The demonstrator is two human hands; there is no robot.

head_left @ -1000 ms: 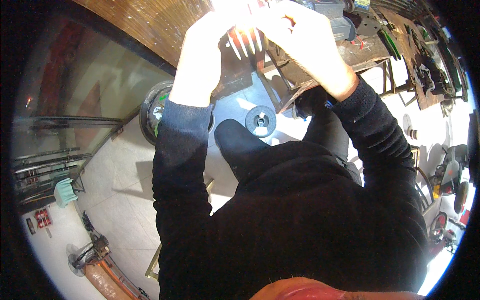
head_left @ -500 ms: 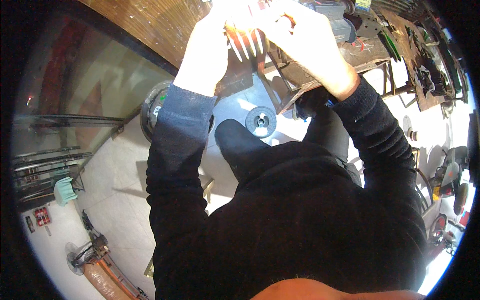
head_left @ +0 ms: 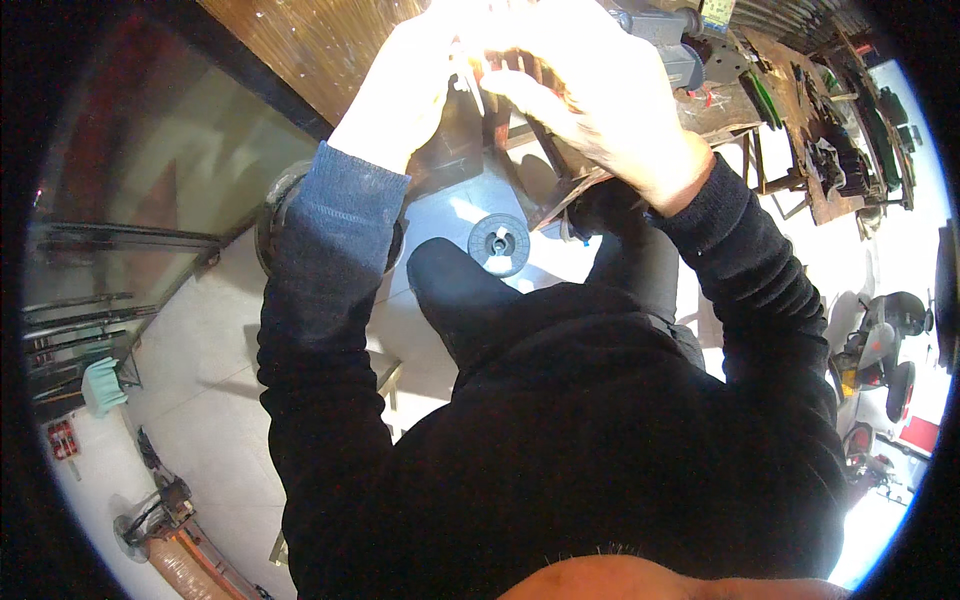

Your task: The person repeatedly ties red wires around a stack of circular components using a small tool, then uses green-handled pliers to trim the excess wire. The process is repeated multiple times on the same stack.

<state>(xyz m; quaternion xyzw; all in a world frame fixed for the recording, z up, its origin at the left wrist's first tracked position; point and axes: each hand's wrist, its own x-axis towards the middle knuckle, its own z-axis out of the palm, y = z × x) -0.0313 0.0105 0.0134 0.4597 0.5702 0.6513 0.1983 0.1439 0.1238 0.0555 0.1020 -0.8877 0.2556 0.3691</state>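
Note:
My left hand (head_left: 402, 95) and my right hand (head_left: 615, 95) are raised together at the top of the view, strongly washed out by bright light. Between them a thin pale pointed piece (head_left: 470, 88) hangs down; glare hides its kind. The fingers of my left hand are bent inward around that spot, their tips partly lost in the light. My right thumb and fingers are closed toward the same place, beside the left hand. A brown wooden tabletop (head_left: 290, 45) lies just left of the hands.
Right of my hands, a grey power tool (head_left: 660, 45) rests on a cluttered workbench (head_left: 725, 110). A round dark spool (head_left: 498, 245) is on the floor by my knee. A teal stool (head_left: 103, 387) stands left; a motorcycle (head_left: 885, 340) is at far right.
My right hand has turned, its thumb now lying across toward the left hand. Several pale pointed strips seen before are mostly covered. The whole view has shifted slightly.

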